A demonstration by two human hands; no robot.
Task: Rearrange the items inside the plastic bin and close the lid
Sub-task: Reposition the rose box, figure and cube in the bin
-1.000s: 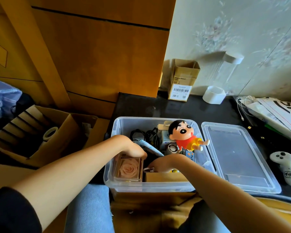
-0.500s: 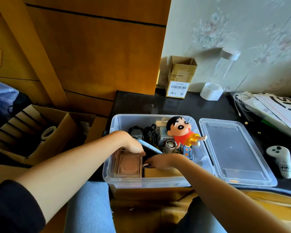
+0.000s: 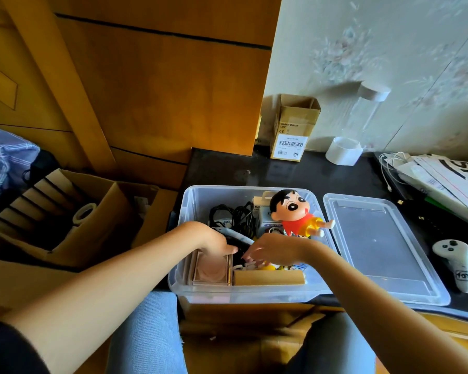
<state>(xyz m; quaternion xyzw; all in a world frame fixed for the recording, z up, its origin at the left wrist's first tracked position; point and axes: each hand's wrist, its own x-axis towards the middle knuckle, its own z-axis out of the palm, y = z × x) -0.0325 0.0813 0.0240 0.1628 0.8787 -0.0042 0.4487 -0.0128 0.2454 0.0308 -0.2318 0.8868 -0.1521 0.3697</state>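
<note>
Your right hand (image 3: 274, 249) is lifting off the items, fingers spread and holding nothing; your left hand (image 3: 216, 242) is still gripping the rose box's (image 3: 211, 268) top edge. Sorting is continuing inside the clear bin (image 3: 189, 211). Its glossy lid (image 3: 378, 244) is lying flat alongside, right.

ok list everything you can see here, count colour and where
plastic bin: 1, clear, table edge
lid: 1, clear, right of bin
doll: 1, red shirt, in bin, back right
cables: black tangle, in bin, back
rose box: 1, pink, bin front left
cardboard box: 1, brown, by wall
controller: 1, white, right of lid
left hand: on rose box
right hand: over bin middle
</note>
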